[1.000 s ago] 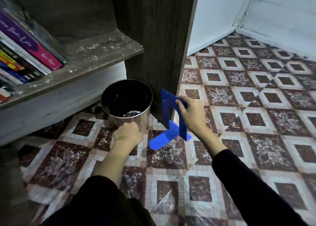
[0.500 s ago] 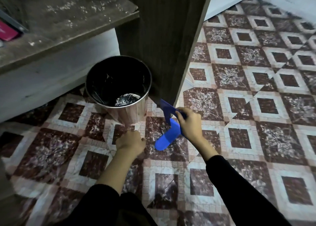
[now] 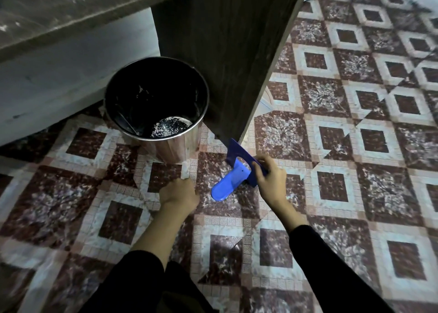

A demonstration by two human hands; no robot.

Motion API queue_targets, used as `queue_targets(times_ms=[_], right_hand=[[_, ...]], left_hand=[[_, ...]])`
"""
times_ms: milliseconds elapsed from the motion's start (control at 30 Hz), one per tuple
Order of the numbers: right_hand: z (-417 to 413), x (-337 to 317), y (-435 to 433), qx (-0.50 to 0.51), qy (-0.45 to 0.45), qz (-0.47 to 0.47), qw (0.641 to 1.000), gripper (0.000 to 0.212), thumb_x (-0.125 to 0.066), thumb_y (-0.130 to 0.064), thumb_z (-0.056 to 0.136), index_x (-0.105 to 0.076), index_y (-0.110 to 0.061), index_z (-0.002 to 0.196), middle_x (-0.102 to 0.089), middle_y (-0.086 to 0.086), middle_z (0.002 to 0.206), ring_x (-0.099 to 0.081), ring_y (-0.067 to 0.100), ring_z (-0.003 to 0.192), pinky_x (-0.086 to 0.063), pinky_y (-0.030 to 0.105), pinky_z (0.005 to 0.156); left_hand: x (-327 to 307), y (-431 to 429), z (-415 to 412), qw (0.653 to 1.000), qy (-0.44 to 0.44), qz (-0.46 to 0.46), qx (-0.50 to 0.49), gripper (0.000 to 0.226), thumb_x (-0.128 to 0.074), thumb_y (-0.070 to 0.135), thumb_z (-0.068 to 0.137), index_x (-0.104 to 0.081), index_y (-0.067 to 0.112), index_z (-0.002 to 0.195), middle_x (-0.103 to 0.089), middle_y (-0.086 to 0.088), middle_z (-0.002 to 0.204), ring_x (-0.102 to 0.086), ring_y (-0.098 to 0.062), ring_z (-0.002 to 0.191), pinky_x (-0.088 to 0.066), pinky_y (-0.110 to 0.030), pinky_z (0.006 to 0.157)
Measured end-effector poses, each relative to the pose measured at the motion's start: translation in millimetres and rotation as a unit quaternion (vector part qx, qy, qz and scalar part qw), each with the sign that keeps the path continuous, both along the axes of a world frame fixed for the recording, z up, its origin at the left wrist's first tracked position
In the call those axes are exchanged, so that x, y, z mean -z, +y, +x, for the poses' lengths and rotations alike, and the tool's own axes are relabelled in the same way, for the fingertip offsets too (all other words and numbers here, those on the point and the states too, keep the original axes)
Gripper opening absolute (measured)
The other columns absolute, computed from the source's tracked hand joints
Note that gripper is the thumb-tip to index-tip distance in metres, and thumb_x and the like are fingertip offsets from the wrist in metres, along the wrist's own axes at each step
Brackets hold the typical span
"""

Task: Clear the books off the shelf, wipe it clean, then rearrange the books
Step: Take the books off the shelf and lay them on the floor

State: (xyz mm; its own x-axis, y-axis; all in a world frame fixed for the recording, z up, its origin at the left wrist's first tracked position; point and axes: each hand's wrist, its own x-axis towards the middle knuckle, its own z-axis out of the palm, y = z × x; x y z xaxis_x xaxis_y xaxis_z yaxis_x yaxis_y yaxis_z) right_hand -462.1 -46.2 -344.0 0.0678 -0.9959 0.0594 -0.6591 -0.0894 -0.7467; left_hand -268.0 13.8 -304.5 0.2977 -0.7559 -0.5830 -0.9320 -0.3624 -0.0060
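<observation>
My right hand (image 3: 269, 178) grips the upright plate of a blue metal bookend (image 3: 227, 184). Its tongue lies flat on the tiled floor, just in front of the bookcase's dark side panel (image 3: 227, 51). My left hand (image 3: 179, 194) is curled low over the floor left of the bookend, and a bit of white cloth (image 3: 186, 170) seems to stick out of it. The dusty shelf board (image 3: 71, 6) crosses the top left corner. No books are in view.
A round steel bin (image 3: 118, 125) with a dark inside and some white debris at its bottom stands against the side panel, just beyond my left hand. The patterned tile floor (image 3: 355, 146) spreads to the right. A white base (image 3: 59, 75) runs under the shelf.
The view has tipped down, so the books have left the frame. My right hand has lowered the bookend to the floor. My left hand has come away from the bin's side.
</observation>
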Motion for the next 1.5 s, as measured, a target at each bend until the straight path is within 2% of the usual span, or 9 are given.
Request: queue_targets(times_ms=[300,533,633,733,933,1033,1200,1333,1500], right_hand=[[-3,0,3,-0.013,0.022,0.028,0.999,0.019,-0.055,-0.004,0.094,-0.062,0.001,0.111,-0.072,0.017,0.097,-0.067,0.031,0.079,-0.033,0.021,0.056],[-5,-9,-4,-0.031,0.073,0.092,0.993,0.02,-0.054,-0.011,0.094,-0.061,-0.004,0.112,-0.071,0.016,0.098,-0.066,0.03,0.084,-0.052,0.038,0.069],[-5,-22,-4,-0.029,0.114,0.063,0.991,0.027,-0.055,-0.022,0.095,-0.058,-0.011,0.119,-0.07,0.009,0.107,-0.067,0.028,0.092,-0.054,0.04,0.072],[-2,-42,-5,-0.036,0.157,0.005,0.987,0.025,-0.054,-0.027,0.093,-0.063,-0.011,0.111,-0.07,0.007,0.103,-0.066,0.028,0.089,-0.052,0.037,0.068],[18,-105,-17,-0.163,0.308,0.073,0.934,0.029,-0.053,-0.037,0.092,-0.064,-0.011,0.098,-0.067,0.01,0.093,-0.063,0.029,0.085,-0.047,0.032,0.063],[34,-142,-19,-0.214,0.309,0.053,0.925,0.025,-0.055,-0.033,0.091,-0.061,-0.009,0.096,-0.065,0.014,0.093,-0.062,0.033,0.086,-0.048,0.036,0.066],[70,-203,-17,-0.257,0.308,0.002,0.916,0.021,-0.056,-0.033,0.088,-0.065,-0.017,0.096,-0.067,0.009,0.095,-0.063,0.029,0.088,-0.054,0.042,0.076],[103,-244,-10,-0.274,0.31,-0.068,0.908,0.023,-0.056,-0.04,0.088,-0.065,-0.026,0.104,-0.067,0.006,0.106,-0.062,0.03,0.1,-0.049,0.036,0.079],[151,-285,6,-0.312,0.29,-0.108,0.898,0.022,-0.055,-0.041,0.089,-0.065,-0.028,0.105,-0.067,0.005,0.106,-0.061,0.028,0.101,-0.048,0.035,0.08]], left_hand=[[-1,2,-2,1.0,-0.008,0.002,0.017,0.032,-0.045,0.033,0.096,-0.059,0.017,0.12,-0.059,-0.006,0.125,-0.057,-0.026,0.114,-0.047,-0.032,0.086],[-16,1,-2,1.0,-0.006,-0.003,0.017,0.032,-0.047,0.033,0.095,-0.06,0.014,0.117,-0.06,-0.007,0.123,-0.058,-0.026,0.113,-0.046,-0.032,0.084],[-30,1,-2,1.0,-0.013,-0.019,0.019,0.032,-0.046,0.033,0.096,-0.058,0.013,0.118,-0.059,-0.008,0.124,-0.057,-0.026,0.113,-0.045,-0.031,0.085],[-48,0,-2,0.998,-0.026,-0.042,0.023,0.033,-0.044,0.034,0.097,-0.057,0.012,0.119,-0.059,-0.008,0.122,-0.057,-0.026,0.112,-0.044,-0.03,0.081],[-97,-2,1,0.997,-0.016,-0.073,0.029,0.034,-0.045,0.034,0.097,-0.059,0.011,0.118,-0.06,-0.009,0.121,-0.058,-0.028,0.111,-0.046,-0.033,0.082],[-126,0,9,0.996,-0.024,-0.085,0.03,0.039,-0.048,0.035,0.095,-0.055,0.012,0.125,-0.056,-0.009,0.129,-0.055,-0.028,0.118,-0.045,-0.035,0.09],[-182,11,38,0.992,-0.028,-0.12,0.011,0.038,-0.046,0.033,0.096,-0.055,0.012,0.126,-0.054,-0.01,0.131,-0.054,-0.03,0.118,-0.044,-0.035,0.088],[-228,26,69,0.988,-0.034,-0.15,-0.01,0.042,-0.046,0.036,0.097,-0.053,0.009,0.128,-0.052,-0.013,0.134,-0.052,-0.032,0.12,-0.044,-0.036,0.092],[-273,51,110,0.979,-0.059,-0.189,-0.038,0.04,-0.044,0.034,0.098,-0.052,0.008,0.127,-0.05,-0.013,0.133,-0.052,-0.032,0.119,-0.044,-0.036,0.088]])
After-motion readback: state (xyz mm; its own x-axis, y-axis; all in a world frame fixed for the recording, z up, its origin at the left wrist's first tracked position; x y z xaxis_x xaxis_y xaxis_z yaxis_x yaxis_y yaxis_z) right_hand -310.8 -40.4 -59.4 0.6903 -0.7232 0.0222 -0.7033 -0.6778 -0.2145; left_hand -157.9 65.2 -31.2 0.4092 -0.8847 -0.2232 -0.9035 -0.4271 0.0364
